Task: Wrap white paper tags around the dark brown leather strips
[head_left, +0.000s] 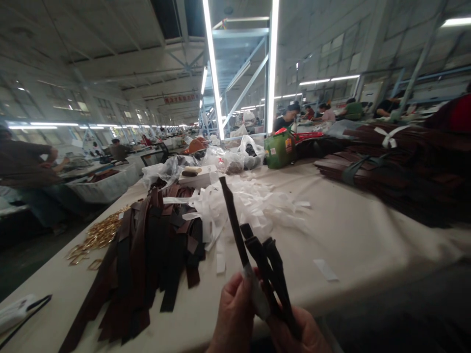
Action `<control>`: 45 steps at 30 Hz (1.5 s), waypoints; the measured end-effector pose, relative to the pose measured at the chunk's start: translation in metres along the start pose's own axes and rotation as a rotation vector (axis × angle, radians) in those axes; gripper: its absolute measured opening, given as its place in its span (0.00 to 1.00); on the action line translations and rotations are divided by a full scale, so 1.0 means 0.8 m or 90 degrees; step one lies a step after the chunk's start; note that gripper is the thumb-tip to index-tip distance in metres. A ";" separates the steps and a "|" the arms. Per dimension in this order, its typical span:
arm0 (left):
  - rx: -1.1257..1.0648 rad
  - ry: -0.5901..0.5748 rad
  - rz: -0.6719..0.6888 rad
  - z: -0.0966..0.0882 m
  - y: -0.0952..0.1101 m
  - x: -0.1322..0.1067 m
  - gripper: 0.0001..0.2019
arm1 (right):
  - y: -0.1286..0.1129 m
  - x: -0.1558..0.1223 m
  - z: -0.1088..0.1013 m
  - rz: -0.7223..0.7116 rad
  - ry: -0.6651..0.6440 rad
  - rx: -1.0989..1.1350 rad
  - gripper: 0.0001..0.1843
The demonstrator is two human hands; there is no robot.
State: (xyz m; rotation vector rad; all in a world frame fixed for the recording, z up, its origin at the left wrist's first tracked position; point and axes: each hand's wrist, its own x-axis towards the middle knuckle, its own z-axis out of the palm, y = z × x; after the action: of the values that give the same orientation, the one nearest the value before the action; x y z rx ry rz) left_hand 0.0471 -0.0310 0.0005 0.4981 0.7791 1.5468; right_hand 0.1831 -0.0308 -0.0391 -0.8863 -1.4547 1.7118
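My left hand (235,314) is closed on a long dark leather strap (232,220) that stands up from my fingers, with a white paper strip at the grip. My right hand (294,333) is closed on two or three shorter dark straps (270,264) fanned beside it. Both hands are low at the near table edge. A heap of brown and black leather straps (147,260) lies on the table to their left. A pile of white paper strips (243,203) lies beyond them.
A white cloth-covered table (349,230) runs away from me. Gold metal rings (97,235) are heaped at its left edge. Stacked dark leather pieces (397,166) sit at the right. A green bag (279,149) and plastic bags stand further back. Other people work at neighbouring tables.
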 end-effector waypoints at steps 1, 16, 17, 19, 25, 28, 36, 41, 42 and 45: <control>0.011 0.003 0.009 -0.001 -0.002 -0.003 0.18 | -0.003 -0.001 0.001 0.008 0.009 -0.002 0.32; 0.304 -0.066 0.203 -0.025 -0.030 -0.008 0.21 | -0.003 -0.020 -0.011 0.012 0.008 0.017 0.29; 0.357 -0.082 0.219 -0.030 -0.031 -0.008 0.22 | -0.004 -0.022 -0.012 0.007 0.007 0.026 0.28; 0.459 -0.139 0.254 -0.034 -0.030 -0.008 0.24 | -0.010 -0.026 -0.018 -0.019 0.016 0.042 0.27; 0.619 -0.259 0.322 -0.042 -0.031 -0.010 0.17 | -0.070 -0.073 -0.096 -0.126 0.235 0.059 0.24; 0.698 -0.254 0.290 -0.054 -0.027 -0.003 0.15 | -0.127 -0.137 -0.150 -0.145 0.372 0.015 0.20; 0.760 -0.208 0.172 -0.073 -0.042 0.011 0.21 | -0.121 -0.301 -0.244 0.062 0.688 -0.448 0.25; 0.730 -0.270 0.137 -0.073 -0.062 0.010 0.21 | 0.018 -0.367 -0.254 0.252 0.634 -0.498 0.25; 0.730 -0.273 0.132 -0.073 -0.063 0.011 0.21 | 0.040 -0.374 -0.251 0.269 0.617 -0.502 0.25; 0.720 -0.260 0.119 -0.075 -0.063 0.012 0.20 | 0.082 -0.377 -0.245 0.317 0.526 -0.557 0.24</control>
State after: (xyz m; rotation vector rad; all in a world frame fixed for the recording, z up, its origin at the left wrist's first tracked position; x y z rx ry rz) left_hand 0.0377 -0.0328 -0.0776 1.6863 1.2585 0.9731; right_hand 0.4997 -0.1983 -0.1129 -2.2365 -1.3975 0.6914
